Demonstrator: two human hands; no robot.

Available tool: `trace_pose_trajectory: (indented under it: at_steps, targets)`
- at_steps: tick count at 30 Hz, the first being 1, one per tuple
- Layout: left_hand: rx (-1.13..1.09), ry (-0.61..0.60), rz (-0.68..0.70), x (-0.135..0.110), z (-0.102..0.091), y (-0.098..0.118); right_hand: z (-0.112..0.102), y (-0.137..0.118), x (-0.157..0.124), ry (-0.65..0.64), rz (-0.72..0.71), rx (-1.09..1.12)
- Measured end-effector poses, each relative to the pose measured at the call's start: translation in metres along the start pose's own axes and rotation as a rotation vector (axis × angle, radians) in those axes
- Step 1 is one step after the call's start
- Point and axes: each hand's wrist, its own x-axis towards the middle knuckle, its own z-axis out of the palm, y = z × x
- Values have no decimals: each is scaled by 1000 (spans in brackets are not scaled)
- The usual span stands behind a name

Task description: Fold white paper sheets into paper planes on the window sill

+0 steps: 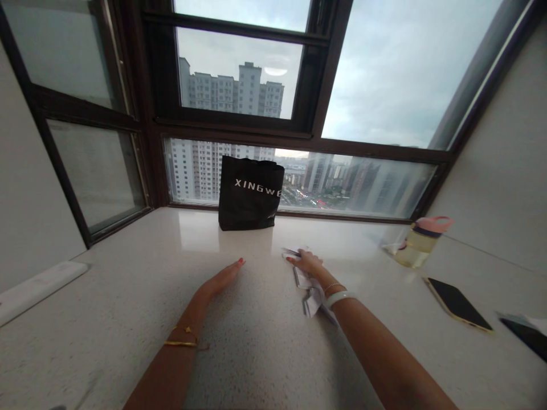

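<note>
My left hand (222,278) lies stretched out on edge on the pale stone counter (128,273), fingers together and straight, holding nothing. My right hand (306,263) rests on a crumpled white paper or cloth (311,296) that trails back under my wrist; its fingers curl over the front end of it. A black bag with white lettering (249,193) stands upright against the window, a short way beyond both hands.
A bottle with a pink lid (416,242) stands at the right. A phone (458,303) lies face up nearer me, and another dark flat object (523,333) is at the right edge. A white bar-shaped object (38,287) lies at the left. Windows close off the back.
</note>
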Motion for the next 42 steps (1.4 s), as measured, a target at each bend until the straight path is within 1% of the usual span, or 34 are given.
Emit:
trace_pose_trajectory:
  at_steps: [3, 5, 6, 8, 10, 12, 13, 14, 15, 16, 18, 20, 21, 22, 24, 26, 27, 30, 33, 35, 37, 38, 40, 42]
  targets:
    - [4, 13, 2, 0, 2, 1, 5, -19, -5, -19, -154, 10]
    - [27, 35, 32, 0, 7, 4, 8, -40, -14, -40, -267, 35]
    - [52, 70, 47, 0, 10, 6, 11, -51, -20, -57, -333, 50]
    - [123, 196, 54, 1, 15, 11, 15, -72, -33, -90, -456, 80]
    - [194, 356, 23, 3, 18, 14, 16, -84, -47, -107, -577, 109]
    - [291, 520, 2, 4, 17, 16, 12, -85, -58, -80, -663, 136]
    - [349, 589, 9, 5, 16, 16, 7, -80, -63, -56, -675, 143]
    - [411, 654, 23, 6, 14, 15, 1, -72, -66, -29, -657, 142]
    - [467, 703, 46, 7, 14, 14, -6, -60, -69, -10, -607, 131]
    - [504, 726, 77, 8, 14, 13, -13, -47, -73, -7, -534, 109]
    - [523, 700, 151, 10, 17, 9, -23, -16, -79, -34, -333, 45]
    - [527, 613, 200, 11, 24, 6, -27, 13, -87, -122, -132, -5]
    - [529, 553, 192, 11, 28, 5, -25, 25, -91, -172, -73, -1]
    - [530, 482, 164, 10, 32, 4, -22, 33, -94, -215, -51, 13]
    - [525, 327, 86, 7, 38, 6, -13, 40, -98, -253, -95, 60]
    - [512, 207, 44, 2, 40, 9, -3, 34, -99, -232, -176, 105]
    - [506, 174, 40, 0, 41, 11, 2, 28, -98, -211, -201, 120]
    - [488, 168, 53, -6, 39, 18, 10, -1, -90, -170, -221, 152]
    - [465, 161, 87, -7, 38, 22, 17, -33, -82, -128, -218, 209]
    - [440, 171, 89, -5, 39, 23, 22, -53, -78, -78, -219, 295]
    - [373, 209, 102, -2, 39, 24, 26, -71, -74, -25, -254, 436]
    - [319, 232, 130, -1, 38, 24, 27, -77, -72, 0, -279, 522]
    - [191, 281, 220, 0, 33, 26, 26, -85, -66, 50, -322, 691]
    - [82, 325, 320, -1, 24, 29, 19, -83, -58, 107, -328, 795]
